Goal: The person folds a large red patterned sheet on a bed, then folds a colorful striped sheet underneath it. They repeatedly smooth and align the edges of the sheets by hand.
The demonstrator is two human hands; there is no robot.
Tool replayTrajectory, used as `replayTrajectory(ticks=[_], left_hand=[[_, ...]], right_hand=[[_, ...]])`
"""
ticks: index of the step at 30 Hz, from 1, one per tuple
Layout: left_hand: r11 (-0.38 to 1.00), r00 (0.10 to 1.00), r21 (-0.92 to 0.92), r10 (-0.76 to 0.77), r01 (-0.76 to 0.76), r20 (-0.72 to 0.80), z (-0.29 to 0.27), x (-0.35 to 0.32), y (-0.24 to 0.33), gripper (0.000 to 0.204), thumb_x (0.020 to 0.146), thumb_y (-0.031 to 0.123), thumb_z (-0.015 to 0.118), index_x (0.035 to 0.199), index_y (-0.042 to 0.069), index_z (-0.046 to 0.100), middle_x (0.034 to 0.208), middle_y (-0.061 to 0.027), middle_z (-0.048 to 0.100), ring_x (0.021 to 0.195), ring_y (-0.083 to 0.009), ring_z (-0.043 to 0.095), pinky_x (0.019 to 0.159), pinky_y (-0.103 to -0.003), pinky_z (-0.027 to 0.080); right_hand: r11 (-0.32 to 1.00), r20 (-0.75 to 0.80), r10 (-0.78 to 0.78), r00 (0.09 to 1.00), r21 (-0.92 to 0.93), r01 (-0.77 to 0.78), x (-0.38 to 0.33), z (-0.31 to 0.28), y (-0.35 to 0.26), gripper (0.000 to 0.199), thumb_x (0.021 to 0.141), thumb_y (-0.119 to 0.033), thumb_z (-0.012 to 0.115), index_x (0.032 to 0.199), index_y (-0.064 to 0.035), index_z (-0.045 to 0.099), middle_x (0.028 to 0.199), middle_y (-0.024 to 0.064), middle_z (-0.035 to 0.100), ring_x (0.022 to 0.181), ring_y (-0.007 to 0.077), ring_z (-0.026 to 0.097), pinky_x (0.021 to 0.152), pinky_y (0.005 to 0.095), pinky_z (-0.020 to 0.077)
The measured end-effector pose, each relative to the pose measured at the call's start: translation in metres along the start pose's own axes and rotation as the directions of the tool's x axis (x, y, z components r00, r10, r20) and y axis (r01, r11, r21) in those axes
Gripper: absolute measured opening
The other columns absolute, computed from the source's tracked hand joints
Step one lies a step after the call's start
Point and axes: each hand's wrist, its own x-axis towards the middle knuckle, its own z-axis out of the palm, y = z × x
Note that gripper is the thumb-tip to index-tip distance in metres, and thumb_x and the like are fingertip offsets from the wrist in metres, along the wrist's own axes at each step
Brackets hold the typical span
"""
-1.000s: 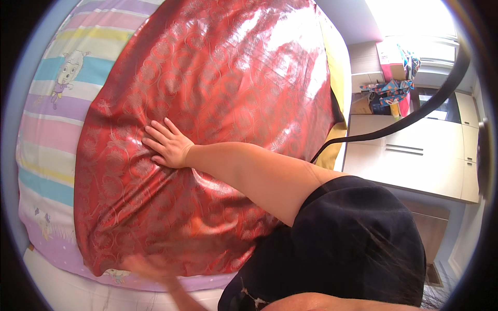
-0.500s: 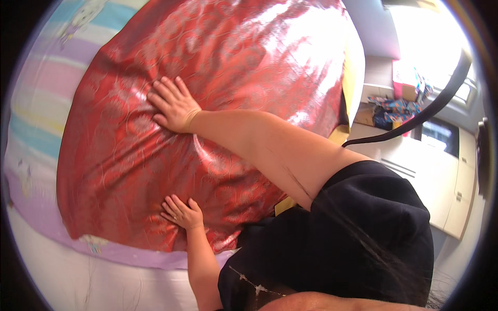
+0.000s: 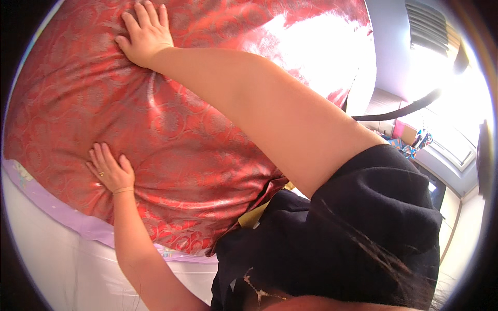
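A red patterned cover (image 3: pixel 197 150) spreads under both hands, filling most of the left and middle of the view, with a lavender sheet (image 3: pixel 57 207) showing past its lower edge and a white surface (image 3: pixel 67 259) below that. The right hand (image 3: pixel 148 41) lies palm down on the cover near the top, its fingers splayed wide and gripping nothing. The left hand (image 3: pixel 115 173) rests flat lower down, nearer the cover's lower edge, its fingers fairly straight and somewhat apart, the thumb held away from them; it has hold of nothing either. Creases fan out from around both hands, and the cloth bunches near the black top (image 3: pixel 290 238), where a strip of yellow cloth (image 3: pixel 254 213) pokes out.

The shiny cloth looks slippery, so an uneven push from the two palms could drag it sideways and leave it crooked over the sheet. Pressing on the creases rather than drawing them outward could set them in as folds. The bunched part lies right against the black top, so a lean forward could trap it and make it pull. The ring (image 3: pixel 100 174) on the left hand might snag a thread if the palm slides hard.
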Motion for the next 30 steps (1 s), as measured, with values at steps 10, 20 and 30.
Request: replayTrajectory(ticks=[10,20,30], left_hand=[[0.998,0.998,0.064,0.029,-0.025,-0.064,-0.002,0.005,0.014,0.050,0.091,0.029,0.044,0.134,0.005,0.039,0.141,-0.0135,0.038,0.130,-0.0345,0.035,0.106,-0.054,0.025],[0.988,0.994,0.138,0.076,-0.064,-0.080,-0.001,0.012,0.022,0.049,0.093,0.028,0.043,0.136,0.007,0.037,0.142,-0.0121,0.037,0.131,-0.0310,0.034,0.107,-0.052,0.025],[0.867,0.794,0.493,-0.245,-0.078,0.556,-0.065,0.047,0.043,0.058,0.094,0.048,0.033,0.143,0.018,0.028,0.150,-0.0002,0.025,0.137,-0.0192,0.025,0.112,-0.050,0.009]], right_hand=[[0.934,-0.055,-0.203,0.978,0.290,0.210,-0.063,-0.193,0.029,0.052,0.075,-0.028,0.067,0.121,-0.0089,0.052,0.130,0.0143,0.045,0.127,0.0383,0.035,0.103,0.0583,0.0252],[0.966,0.332,0.197,0.923,-0.226,-0.125,-0.257,-0.224,0.130,0.062,0.077,-0.041,0.062,0.131,-0.0145,0.046,0.141,0.0147,0.035,0.134,0.0382,0.024,0.109,0.0564,0.0148],[0.979,0.284,0.134,0.949,-0.186,-0.083,-0.265,-0.214,0.139,0.060,0.079,-0.043,0.058,0.132,-0.0174,0.045,0.142,0.0108,0.034,0.134,0.0354,0.024,0.108,0.0575,0.0147]])
